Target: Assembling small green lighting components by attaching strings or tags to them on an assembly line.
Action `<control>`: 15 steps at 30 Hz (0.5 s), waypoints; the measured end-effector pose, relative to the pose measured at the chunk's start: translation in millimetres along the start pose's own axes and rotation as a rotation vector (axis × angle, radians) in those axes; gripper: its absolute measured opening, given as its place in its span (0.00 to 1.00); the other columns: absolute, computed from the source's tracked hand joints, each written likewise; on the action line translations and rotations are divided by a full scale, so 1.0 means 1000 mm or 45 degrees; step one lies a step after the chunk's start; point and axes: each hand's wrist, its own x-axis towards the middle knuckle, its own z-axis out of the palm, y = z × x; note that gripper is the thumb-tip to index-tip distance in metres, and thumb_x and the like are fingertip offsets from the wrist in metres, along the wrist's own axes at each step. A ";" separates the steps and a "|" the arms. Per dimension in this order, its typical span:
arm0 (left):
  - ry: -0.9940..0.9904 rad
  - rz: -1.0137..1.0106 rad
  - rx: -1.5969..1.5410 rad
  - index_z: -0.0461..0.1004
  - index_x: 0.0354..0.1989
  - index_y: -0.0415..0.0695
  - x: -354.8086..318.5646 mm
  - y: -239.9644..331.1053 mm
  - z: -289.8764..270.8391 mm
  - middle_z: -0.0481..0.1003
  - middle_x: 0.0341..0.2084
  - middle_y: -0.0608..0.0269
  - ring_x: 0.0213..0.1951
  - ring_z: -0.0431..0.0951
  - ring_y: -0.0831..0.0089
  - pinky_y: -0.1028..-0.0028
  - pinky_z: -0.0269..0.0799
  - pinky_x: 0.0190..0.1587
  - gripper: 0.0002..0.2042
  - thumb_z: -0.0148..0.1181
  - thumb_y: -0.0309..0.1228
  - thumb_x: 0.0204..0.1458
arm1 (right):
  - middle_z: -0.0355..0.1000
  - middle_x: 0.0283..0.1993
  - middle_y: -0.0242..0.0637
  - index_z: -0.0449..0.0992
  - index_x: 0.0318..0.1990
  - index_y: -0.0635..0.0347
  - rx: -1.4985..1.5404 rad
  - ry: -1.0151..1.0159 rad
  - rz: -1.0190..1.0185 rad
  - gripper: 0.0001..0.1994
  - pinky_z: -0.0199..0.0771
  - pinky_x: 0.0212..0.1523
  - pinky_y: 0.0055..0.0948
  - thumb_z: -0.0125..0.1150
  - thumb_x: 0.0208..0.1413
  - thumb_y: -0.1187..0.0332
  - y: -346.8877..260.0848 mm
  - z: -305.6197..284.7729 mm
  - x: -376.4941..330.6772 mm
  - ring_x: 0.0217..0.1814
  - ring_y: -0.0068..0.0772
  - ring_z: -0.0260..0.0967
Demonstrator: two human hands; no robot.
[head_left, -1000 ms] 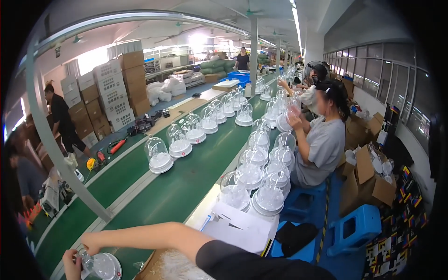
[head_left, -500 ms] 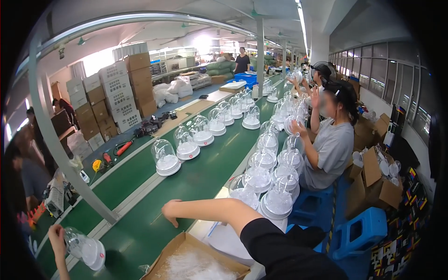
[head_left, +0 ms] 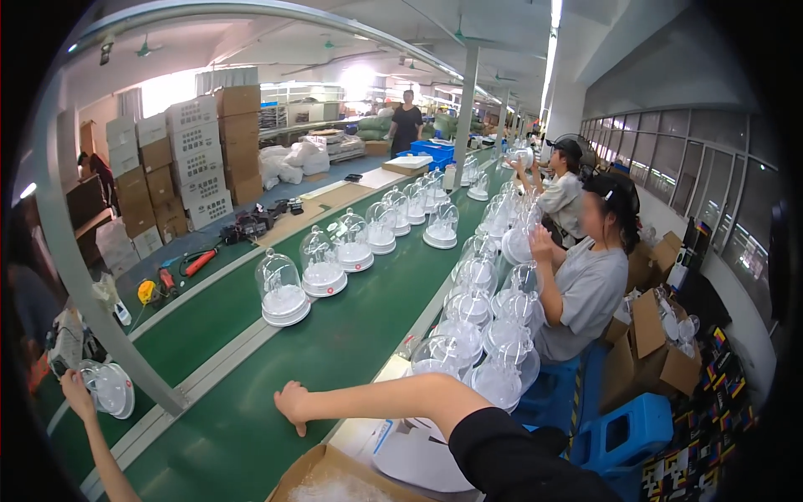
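Note:
My left hand (head_left: 77, 391) is at the far left, its fingers closed at the top end of a clear dome on a round white base (head_left: 122, 393). The dome is tilted on its side, beyond the near metal rail of the conveyor. My right arm crosses the front. Its hand (head_left: 293, 407) rests on the green belt (head_left: 335, 351) with fingers apart and nothing in them. Nearest to it on the belt, a clear dome on a white base (head_left: 283, 289) stands upright at the head of a row of similar domes.
Many more domes (head_left: 489, 335) crowd the belt's right side, where a co-worker (head_left: 590, 259) sits. An open cardboard box (head_left: 335, 477) with white flakes lies close in front. A metal post (head_left: 104, 251) rises at left. A blue stool (head_left: 623, 431) stands at right.
My left hand has carried the tilted dome up and leftward, past the metal rail. My right hand stays at the belt with its fingers more spread. The view has shifted slightly.

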 end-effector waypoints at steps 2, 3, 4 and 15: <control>-0.003 -0.027 -0.017 0.71 0.37 0.36 -0.007 -0.005 0.024 0.70 0.31 0.50 0.37 0.72 0.55 0.66 0.67 0.43 0.08 0.56 0.28 0.55 | 0.65 0.54 0.59 0.58 0.61 0.70 0.084 -0.015 0.024 0.58 0.71 0.56 0.39 0.84 0.19 0.52 0.001 0.003 -0.002 0.58 0.57 0.65; -0.023 0.018 -0.025 0.71 0.38 0.35 -0.009 -0.009 0.036 0.70 0.32 0.50 0.38 0.72 0.55 0.66 0.66 0.44 0.08 0.56 0.28 0.55 | 0.59 0.57 0.69 0.55 0.62 0.69 0.174 -0.018 0.035 0.59 0.72 0.54 0.39 0.85 0.17 0.57 0.000 0.004 -0.002 0.58 0.61 0.63; -0.043 0.060 -0.040 0.71 0.39 0.35 -0.011 -0.008 0.050 0.71 0.33 0.50 0.39 0.72 0.54 0.66 0.66 0.44 0.09 0.55 0.28 0.56 | 0.59 0.57 0.69 0.55 0.62 0.69 0.163 -0.033 0.048 0.59 0.72 0.54 0.39 0.85 0.17 0.57 0.003 0.005 -0.004 0.58 0.61 0.63; -0.232 0.093 0.023 0.55 0.64 0.34 0.001 -0.035 0.085 0.60 0.62 0.42 0.64 0.60 0.52 0.64 0.53 0.65 0.27 0.52 0.32 0.59 | 0.55 0.58 0.73 0.51 0.64 0.70 0.209 -0.021 -0.024 0.61 0.72 0.55 0.40 0.85 0.19 0.60 -0.019 -0.010 -0.012 0.62 0.64 0.58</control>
